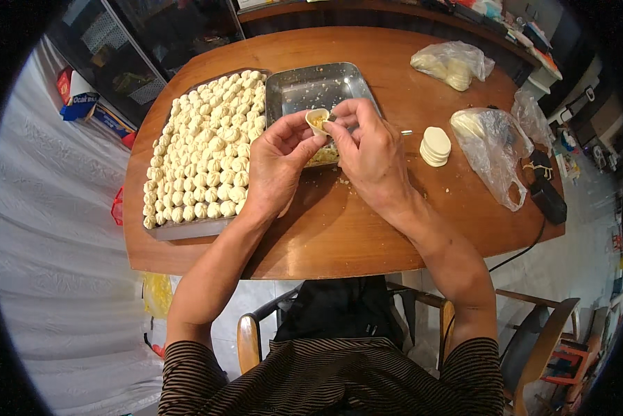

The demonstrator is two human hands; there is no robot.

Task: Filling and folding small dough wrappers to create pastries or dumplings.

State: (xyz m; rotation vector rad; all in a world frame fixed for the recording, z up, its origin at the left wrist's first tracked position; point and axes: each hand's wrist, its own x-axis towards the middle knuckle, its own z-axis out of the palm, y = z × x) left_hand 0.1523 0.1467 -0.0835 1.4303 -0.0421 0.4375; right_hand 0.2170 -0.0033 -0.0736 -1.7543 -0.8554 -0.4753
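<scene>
Wrapper cup [317, 122] is up between both hands' fingertips, above the near part of the steel pan [310, 87]; mouth faces up, body tapers downward. Left hand [278, 161] pinches its left side; right hand [374, 152] has thumb and fingers at the right rim, so both are equally near. Metal tip [406, 132] pokes out past the right hand; can't tell if it's gripped.

Count: one cup, one pan, one tray [186, 231] of pleated dumplings [218, 139] (100+, too packed for exact), one wrapper stack [435, 147] (about five), three plastic bags [495, 145].
</scene>
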